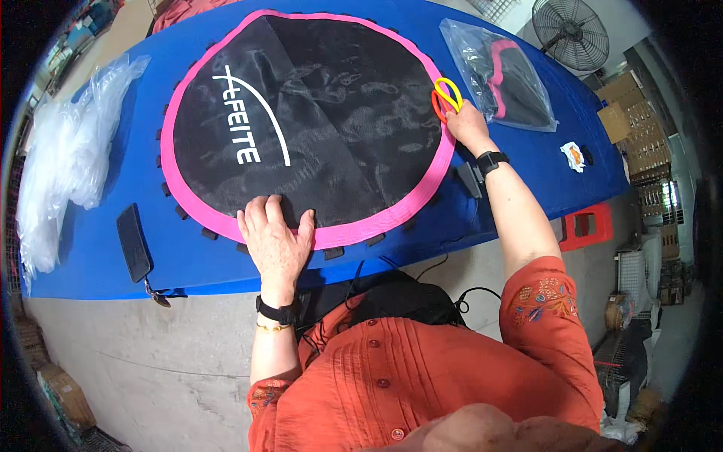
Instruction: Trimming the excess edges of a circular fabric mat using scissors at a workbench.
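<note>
A large round black mesh mat (339, 113) with a pink border and small black tabs around its edge lies flat on the blue-covered table. White lettering runs across its left part. My left hand (273, 237) rests flat on the near pink border, fingers stretched out and thumb apart, with nothing in it. At the mat's right edge, my right hand (468, 126) is closed on scissors (449, 92) with yellow and red handle loops. The loops stick out beyond my fingers; the blades are hidden.
Crumpled clear plastic (71, 166) covers the table's left end. A bagged black-and-pink mat (504, 75) lies back right. A black phone-like slab (134, 242) and a dark box (468, 181) lie near the front edge. A red stool (586, 227) and a fan (570, 34) stand beyond.
</note>
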A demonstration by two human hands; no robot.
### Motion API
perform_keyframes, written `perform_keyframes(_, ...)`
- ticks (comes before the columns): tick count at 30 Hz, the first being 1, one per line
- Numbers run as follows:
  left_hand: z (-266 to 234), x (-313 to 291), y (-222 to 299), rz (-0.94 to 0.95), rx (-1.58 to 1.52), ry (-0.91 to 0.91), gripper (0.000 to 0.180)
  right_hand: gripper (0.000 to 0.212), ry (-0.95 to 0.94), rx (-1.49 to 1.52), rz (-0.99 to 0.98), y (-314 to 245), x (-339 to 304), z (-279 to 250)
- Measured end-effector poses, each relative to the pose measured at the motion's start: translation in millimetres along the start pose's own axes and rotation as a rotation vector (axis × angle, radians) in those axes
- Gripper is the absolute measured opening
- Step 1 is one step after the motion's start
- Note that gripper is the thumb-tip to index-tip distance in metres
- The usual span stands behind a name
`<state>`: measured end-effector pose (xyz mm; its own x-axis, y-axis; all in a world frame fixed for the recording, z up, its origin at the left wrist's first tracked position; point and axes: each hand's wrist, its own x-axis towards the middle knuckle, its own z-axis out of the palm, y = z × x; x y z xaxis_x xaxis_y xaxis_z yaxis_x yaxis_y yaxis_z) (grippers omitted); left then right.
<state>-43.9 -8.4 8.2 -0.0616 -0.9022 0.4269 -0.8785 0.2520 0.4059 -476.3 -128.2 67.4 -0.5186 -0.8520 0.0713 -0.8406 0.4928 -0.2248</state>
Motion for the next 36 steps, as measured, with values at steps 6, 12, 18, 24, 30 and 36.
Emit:
perform_keyframes(6,0.8,-1.1,-2.6,0.005,0.006,0.013,0.059,0.046,-0.029,0.029,0.014,8.3,-26.4,-3.1)
perform_keyframes(12,0.9,-0.6,-3.1,-0.003,0.031,0.002,0.059,0.046,-0.079,0.097,-0.004,19.4,-47.5,-3.0)
perform_keyframes(18,0.1,-1.2,-3.6,-0.002,0.037,-0.007,0.060,0.046,-0.054,0.138,-0.048,14.1,-69.6,-3.3)
perform_keyframes(24,0.7,-1.2,-3.2,0.002,0.035,-0.007,0.062,0.046,-0.016,0.115,-0.043,6.6,-57.4,-2.1)
perform_keyframes(30,0.4,-1.1,-3.3,-0.003,0.032,-0.012,0.062,0.046,0.000,0.100,-0.029,5.4,-29.3,4.9)
perform_keyframes(36,-1.5,0.0,-3.2,0.005,0.025,-0.017,0.061,0.046,0.007,0.069,-0.022,-0.3,-1.9,8.0)
